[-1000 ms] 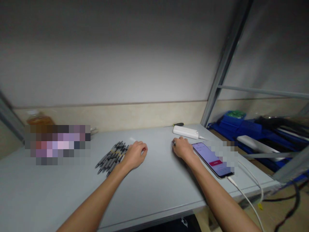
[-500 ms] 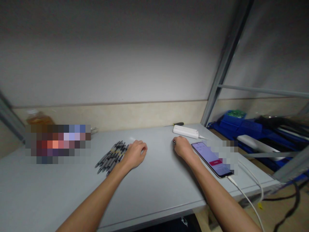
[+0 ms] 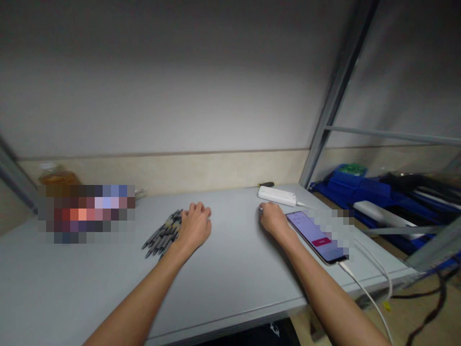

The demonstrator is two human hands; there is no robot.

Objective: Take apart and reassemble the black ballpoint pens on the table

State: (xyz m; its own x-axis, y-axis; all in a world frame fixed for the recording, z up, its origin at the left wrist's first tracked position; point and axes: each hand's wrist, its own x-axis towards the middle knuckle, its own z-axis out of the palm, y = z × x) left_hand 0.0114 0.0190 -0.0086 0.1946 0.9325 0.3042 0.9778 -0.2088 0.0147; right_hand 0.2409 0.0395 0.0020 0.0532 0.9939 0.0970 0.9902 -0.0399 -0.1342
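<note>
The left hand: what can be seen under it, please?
Beside the left hand, a pile of pens shows on the table; from this view the hand covers its right edge. What lies directly under the palm and fingers is hidden.

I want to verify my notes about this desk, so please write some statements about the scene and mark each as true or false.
1. A white cable runs to the near end of the phone. True.
2. The phone's screen is completely dark. False: it is lit and shows a red block.
3. The pens lie nearer the left hand than the right hand. True.
4. The screwdriver lies between the two hands. False: it lies beyond the white device, near the wall.
5. The right hand is stretched out flat. False: it is curled.
</note>
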